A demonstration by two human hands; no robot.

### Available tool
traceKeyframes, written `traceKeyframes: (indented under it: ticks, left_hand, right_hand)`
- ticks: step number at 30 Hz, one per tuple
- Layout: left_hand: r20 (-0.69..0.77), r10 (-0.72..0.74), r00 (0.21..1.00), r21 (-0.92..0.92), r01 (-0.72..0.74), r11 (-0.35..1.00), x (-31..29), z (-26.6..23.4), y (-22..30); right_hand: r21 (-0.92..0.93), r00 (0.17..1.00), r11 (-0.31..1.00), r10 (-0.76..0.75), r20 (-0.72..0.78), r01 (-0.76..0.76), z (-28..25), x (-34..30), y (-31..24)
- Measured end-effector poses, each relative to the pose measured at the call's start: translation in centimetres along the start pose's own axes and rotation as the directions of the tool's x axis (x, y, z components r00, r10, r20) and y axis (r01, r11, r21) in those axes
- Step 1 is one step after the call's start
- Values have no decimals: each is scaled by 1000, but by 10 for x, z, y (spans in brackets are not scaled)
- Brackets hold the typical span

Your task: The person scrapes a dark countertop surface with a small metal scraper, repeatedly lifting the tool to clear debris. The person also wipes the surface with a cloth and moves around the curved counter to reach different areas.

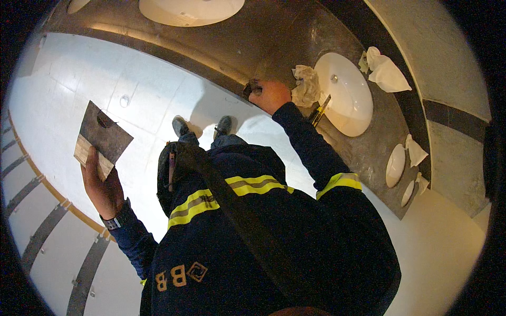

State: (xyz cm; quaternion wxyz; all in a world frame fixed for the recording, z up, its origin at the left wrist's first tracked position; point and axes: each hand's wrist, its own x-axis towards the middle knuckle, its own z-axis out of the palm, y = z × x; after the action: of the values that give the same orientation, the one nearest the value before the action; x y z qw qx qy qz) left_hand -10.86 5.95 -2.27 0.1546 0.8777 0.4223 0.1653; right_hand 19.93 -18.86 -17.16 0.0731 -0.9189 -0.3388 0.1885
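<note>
My left hand (pixel 103 187) is closed on the lower edge of a flat, dark, square-cornered tile piece (pixel 113 138). A dark round hole or notch shows near its upper right side, and a pale strip runs along its lower left. Out at the front edge of the brown countertop (pixel 274 47), my right hand (pixel 271 97) has its fingers bent around a small dark thing that I cannot make out. Crumpled pale paper or plastic (pixel 305 87) lies just right of that hand. A yellow and black utility knife (pixel 320 111) rests beside the nearest white basin (pixel 361 108).
More white basins (pixel 192 11) (pixel 395 166) are set along the countertop. Crumpled white plastic (pixel 389 75) lies behind the nearest one. Pale floor tiles (pixel 142 100) stretch below, with my shoes (pixel 225 125) on them. Striped wall panels (pixel 47 226) stand at the left.
</note>
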Motion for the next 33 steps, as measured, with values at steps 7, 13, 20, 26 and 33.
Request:
traceKeyframes:
  ticks: [7,13,20,26,33]
  left_hand:
    - [-10,0,1000,-29,0,1000,0,2,0]
    - [-3,-5,1000,-27,5,1000,1,2,3]
    - [-26,27,999,-48,-29,998,0,6,-9]
    - [-15,28,999,22,-28,999,1,4,-8]
    - [-34,15,999,-38,-16,999,3,6,-4]
  right_hand:
    - [-42,999,999,-19,27,20,24,-13,-7]
    - [25,987,996,-86,133,83,3,-30,-14]
    - [-91,975,971,-221,10,221,-20,-15,35]
    - [-120,964,957,-266,-7,263,-3,-6,47]
    - [-298,963,934,-129,237,198,-15,9,35]
